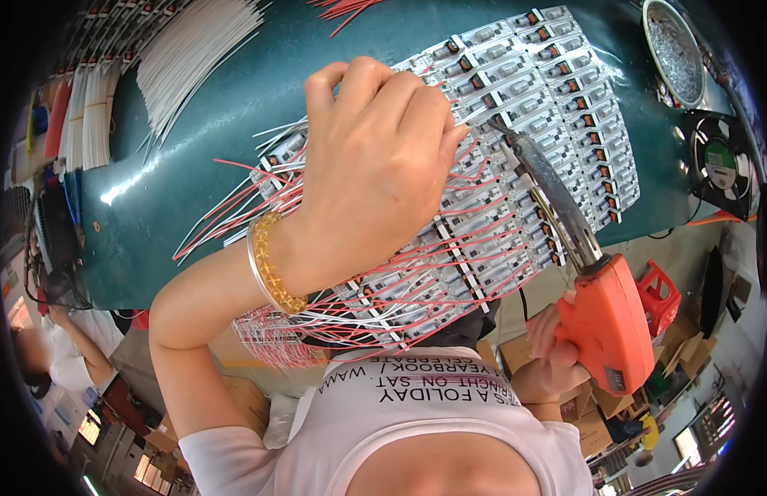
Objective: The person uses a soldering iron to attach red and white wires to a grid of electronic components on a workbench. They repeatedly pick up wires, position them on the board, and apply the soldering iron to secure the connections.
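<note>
My left hand, with a yellow beaded bracelet and a silver bangle at the wrist, is bent over a panel of small circuit boards. Its fingers are closed in a pinch, and a thin white wire sticks out beside the thumb; the fingertips are partly hidden. In my right hand is an orange soldering gun, its dark tip on or just above the boards, close to the left thumb. Red and white wires run across the near rows of boards and hang over the table's near edge.
White wires lie fanned out at the far left, beside bundled wires. Several red wires lie at the far edge. At the right are a metal bowl of small clear parts and a black fan. Another person sits at lower left.
</note>
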Available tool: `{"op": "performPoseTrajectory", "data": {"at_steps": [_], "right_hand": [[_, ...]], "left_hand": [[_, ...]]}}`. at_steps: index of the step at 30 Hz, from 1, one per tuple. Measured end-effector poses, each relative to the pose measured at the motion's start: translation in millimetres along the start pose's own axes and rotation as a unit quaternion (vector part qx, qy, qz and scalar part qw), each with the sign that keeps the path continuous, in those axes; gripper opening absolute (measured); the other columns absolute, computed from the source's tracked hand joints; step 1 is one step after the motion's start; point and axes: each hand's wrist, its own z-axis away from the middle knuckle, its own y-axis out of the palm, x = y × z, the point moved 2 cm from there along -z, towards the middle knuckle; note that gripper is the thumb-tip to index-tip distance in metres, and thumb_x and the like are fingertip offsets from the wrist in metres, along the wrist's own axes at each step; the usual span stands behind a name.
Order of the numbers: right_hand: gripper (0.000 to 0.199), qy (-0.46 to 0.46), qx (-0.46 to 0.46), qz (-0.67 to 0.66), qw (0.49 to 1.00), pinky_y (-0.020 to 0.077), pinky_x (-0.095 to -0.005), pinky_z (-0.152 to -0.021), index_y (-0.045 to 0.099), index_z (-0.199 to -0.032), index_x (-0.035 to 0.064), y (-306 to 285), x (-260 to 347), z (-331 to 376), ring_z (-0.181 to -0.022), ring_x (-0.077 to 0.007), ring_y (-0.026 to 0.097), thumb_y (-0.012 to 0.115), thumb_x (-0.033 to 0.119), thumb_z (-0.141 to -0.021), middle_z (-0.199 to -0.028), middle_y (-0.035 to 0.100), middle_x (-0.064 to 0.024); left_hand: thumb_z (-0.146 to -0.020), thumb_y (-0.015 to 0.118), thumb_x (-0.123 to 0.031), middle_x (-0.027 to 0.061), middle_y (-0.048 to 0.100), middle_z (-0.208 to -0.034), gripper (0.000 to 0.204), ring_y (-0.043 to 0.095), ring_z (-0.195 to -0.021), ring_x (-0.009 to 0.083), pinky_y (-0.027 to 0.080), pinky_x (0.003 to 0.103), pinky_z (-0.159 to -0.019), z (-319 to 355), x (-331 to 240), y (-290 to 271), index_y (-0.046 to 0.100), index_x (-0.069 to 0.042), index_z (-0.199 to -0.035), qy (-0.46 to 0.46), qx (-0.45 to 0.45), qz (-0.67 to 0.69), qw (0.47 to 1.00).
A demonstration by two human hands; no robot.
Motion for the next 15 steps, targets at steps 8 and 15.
{"op": "performPoseTrajectory", "data": {"at_steps": [8,15], "right_hand": [[0.080,-0.087,0.030,-0.049,0.995,0.0373,-0.0229,-0.043,0.041,-0.125,-0.0115,18.0,15.5,-15.3,-0.040,-0.0079,0.042,0.064,0.054,-0.085,-0.050,0.046,0.0029],[0.078,-0.078,0.033,-0.062,0.994,0.0375,-0.0237,-0.044,0.042,-0.125,-0.0107,13.4,18.9,-12.3,-0.040,-0.0081,0.043,0.062,0.053,-0.086,-0.050,0.046,0.0026]], "left_hand": [[-0.073,0.075,-0.009,0.0026,0.058,-0.074,0.014,0.053,-0.077,0.0236,0.036,0.037,-0.077,-1.5,0.9,-3.5,0.062,-0.007,-0.074,0.021,-0.022,0.004,1.000],[-0.070,0.077,-0.008,0.0013,0.060,-0.071,0.012,0.054,-0.072,0.0201,0.038,0.036,-0.079,-5.5,-3.4,-22.7,0.066,-0.008,-0.074,0.003,0.008,0.065,0.998]]}}
